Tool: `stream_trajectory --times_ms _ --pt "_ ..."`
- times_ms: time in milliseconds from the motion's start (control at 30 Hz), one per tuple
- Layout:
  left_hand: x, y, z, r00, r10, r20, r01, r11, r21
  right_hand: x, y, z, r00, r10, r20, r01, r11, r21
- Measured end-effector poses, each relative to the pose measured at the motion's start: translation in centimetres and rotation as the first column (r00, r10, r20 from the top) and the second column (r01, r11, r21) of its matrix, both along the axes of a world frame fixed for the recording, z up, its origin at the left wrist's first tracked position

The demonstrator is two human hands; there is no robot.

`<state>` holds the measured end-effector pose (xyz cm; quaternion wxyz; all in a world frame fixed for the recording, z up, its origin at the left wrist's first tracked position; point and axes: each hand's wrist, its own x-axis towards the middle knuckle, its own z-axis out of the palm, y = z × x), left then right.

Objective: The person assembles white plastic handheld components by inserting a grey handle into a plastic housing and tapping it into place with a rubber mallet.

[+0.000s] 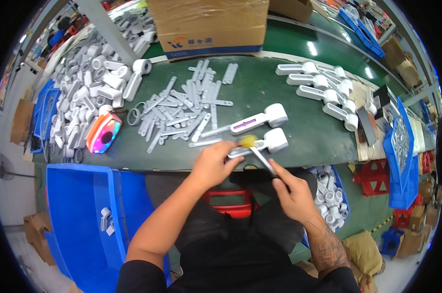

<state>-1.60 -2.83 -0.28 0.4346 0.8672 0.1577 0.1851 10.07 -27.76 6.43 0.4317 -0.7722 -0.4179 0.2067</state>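
A small mallet (263,160) with a yellow head and silvery shaft is gripped in my right hand (294,193). Its head, slightly blurred, is over a white plastic part (275,140) with a long handle and round end, lying near the table's front edge. My left hand (212,165) is closed on the handle end of that part, fingertips beside the mallet head. Just beyond lies a similar part (252,124), with a purple strip in its open handle. Left of it spreads a pile of flat grey strips (182,105).
Heaped white parts (91,85) cover the left side beside a glowing multicoloured speaker (104,133). Rows of assembled parts (318,85) lie at the right. A cardboard box (206,27) stands behind. Blue bins (77,195) flank my lap below the edge.
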Motion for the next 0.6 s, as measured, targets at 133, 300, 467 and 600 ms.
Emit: stream_trajectory --times_ms 133,300,467,600 --pt "-2.7 0.1 3.0 0.995 0.091 -0.034 -0.093 0.992 -0.086 1.3 -3.8 -1.3 0.963 -0.237 -0.13 0.24 0.971 0.005" --pt "-4.8 5.2 4.6 0.87 0.49 0.055 -0.351 0.694 -0.628 1.8 -8.1 -4.6 0.831 -0.436 -0.346 0.468 0.884 0.012" --pt "-3.3 18.7 2.7 0.655 0.741 0.144 -0.753 0.656 0.047 1.9 -8.3 -6.5 0.798 -0.438 -0.414 0.504 0.861 0.061" --pt "-2.7 25.5 1.9 0.655 0.752 0.075 -0.724 0.596 0.348 1.5 -8.4 -5.4 0.836 -0.411 -0.364 0.473 0.875 0.098"
